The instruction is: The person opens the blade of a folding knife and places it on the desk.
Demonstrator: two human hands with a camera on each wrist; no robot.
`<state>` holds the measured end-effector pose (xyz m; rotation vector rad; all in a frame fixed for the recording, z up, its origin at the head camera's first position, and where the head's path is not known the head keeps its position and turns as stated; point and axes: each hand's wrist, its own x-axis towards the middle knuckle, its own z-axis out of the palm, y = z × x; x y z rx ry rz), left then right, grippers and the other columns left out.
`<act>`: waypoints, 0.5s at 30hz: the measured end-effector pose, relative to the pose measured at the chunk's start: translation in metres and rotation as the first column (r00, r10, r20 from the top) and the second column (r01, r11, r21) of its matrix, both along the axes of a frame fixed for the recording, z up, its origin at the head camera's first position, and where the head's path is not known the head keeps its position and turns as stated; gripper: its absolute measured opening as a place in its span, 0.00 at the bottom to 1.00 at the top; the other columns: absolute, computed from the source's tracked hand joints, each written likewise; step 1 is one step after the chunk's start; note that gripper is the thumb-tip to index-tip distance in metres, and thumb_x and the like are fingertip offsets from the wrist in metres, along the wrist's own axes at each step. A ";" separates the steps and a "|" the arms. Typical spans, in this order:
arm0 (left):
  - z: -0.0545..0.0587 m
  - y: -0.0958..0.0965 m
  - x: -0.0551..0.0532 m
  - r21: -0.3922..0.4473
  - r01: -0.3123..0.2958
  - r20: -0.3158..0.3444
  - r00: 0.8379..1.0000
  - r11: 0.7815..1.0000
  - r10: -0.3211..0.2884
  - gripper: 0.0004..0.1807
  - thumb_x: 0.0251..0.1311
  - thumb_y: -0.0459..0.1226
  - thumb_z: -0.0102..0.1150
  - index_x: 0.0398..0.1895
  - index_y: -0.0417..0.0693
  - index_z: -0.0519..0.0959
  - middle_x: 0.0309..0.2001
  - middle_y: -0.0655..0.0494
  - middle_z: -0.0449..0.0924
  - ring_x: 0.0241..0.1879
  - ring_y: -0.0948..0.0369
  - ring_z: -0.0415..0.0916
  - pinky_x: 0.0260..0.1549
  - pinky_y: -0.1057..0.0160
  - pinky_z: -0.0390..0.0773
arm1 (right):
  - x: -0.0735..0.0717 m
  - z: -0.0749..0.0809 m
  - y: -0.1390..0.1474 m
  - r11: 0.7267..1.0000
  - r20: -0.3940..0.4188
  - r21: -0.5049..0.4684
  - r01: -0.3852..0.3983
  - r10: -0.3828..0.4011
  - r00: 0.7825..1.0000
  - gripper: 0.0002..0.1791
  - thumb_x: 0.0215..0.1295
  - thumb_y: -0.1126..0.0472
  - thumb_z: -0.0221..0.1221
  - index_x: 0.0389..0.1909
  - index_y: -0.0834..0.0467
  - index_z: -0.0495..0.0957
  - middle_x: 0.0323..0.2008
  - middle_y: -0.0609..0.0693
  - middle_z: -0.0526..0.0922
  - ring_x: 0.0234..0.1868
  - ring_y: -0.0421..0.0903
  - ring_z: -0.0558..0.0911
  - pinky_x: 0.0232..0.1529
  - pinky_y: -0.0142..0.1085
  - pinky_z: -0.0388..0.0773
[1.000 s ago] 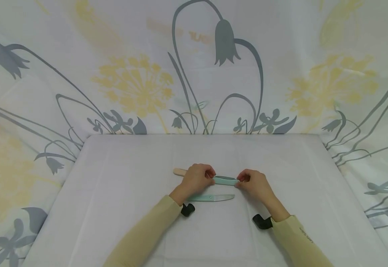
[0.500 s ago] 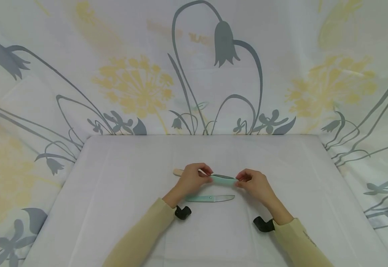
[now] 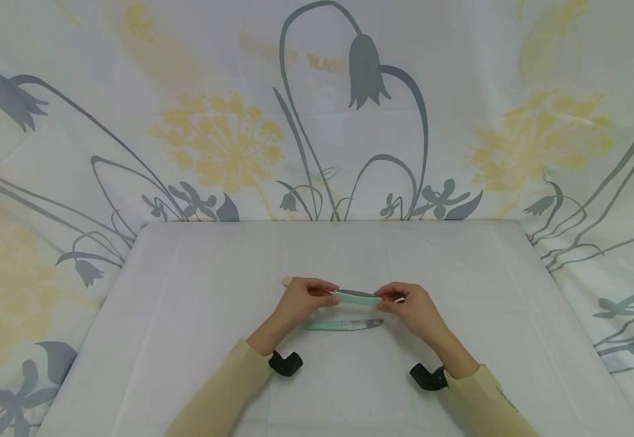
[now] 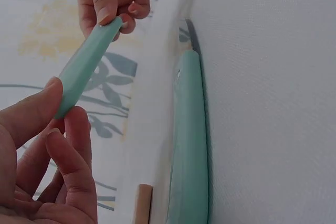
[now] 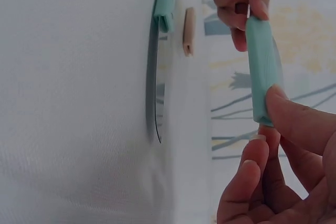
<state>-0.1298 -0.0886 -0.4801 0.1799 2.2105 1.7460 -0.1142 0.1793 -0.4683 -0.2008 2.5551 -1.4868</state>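
Note:
A mint-green folding knife [image 3: 358, 298] is held level between both hands, above the table in the wrist views. My left hand [image 3: 300, 303] pinches one end between thumb and fingers; my right hand [image 3: 416, 306] pinches the other. The blade [image 5: 279, 59] lies folded along the handle, its grey edge showing on the far side. Just in front of the hands, a second mint-green folding knife [image 3: 326, 326] lies on the table with its blade out, pointing right. Behind my left hand is a tan slotted handle [image 5: 189, 31], mostly covered by that hand in the head view.
A white cloth covers the table [image 3: 213, 255]. Flower-printed curtain [image 3: 229, 139] rises along its back and sides. Black wrist mounts [image 3: 286, 364] stick out beneath both wrists.
Both hands have come slightly toward me and to the left with the held knife. My left hand now covers more of the tan handle. The knife on the table has stayed put.

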 end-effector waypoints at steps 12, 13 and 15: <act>0.003 -0.002 0.014 0.037 -0.032 0.057 0.998 0.999 0.030 0.15 0.52 0.40 0.76 0.41 0.43 0.85 0.33 0.54 0.86 0.29 0.62 0.77 0.22 0.67 0.70 | 0.008 0.003 -0.006 0.997 0.014 -0.053 -0.054 0.055 0.998 0.10 0.58 0.63 0.71 0.40 0.58 0.85 0.33 0.48 0.82 0.37 0.49 0.78 0.37 0.36 0.77; 0.003 -0.002 0.015 0.046 -0.037 0.059 0.998 0.998 0.034 0.15 0.53 0.40 0.76 0.41 0.43 0.85 0.33 0.54 0.86 0.30 0.63 0.78 0.23 0.67 0.70 | 0.009 0.004 -0.007 0.997 0.010 -0.051 -0.060 0.061 0.998 0.10 0.58 0.63 0.71 0.40 0.58 0.85 0.33 0.48 0.82 0.37 0.49 0.77 0.38 0.36 0.77; 0.007 -0.002 0.019 0.060 -0.042 0.060 0.997 0.997 0.038 0.14 0.55 0.38 0.74 0.41 0.41 0.84 0.33 0.53 0.87 0.32 0.63 0.81 0.25 0.65 0.72 | 0.010 0.005 -0.007 0.997 0.004 -0.043 -0.067 0.067 0.998 0.09 0.58 0.63 0.71 0.40 0.57 0.85 0.32 0.48 0.81 0.38 0.48 0.77 0.40 0.36 0.78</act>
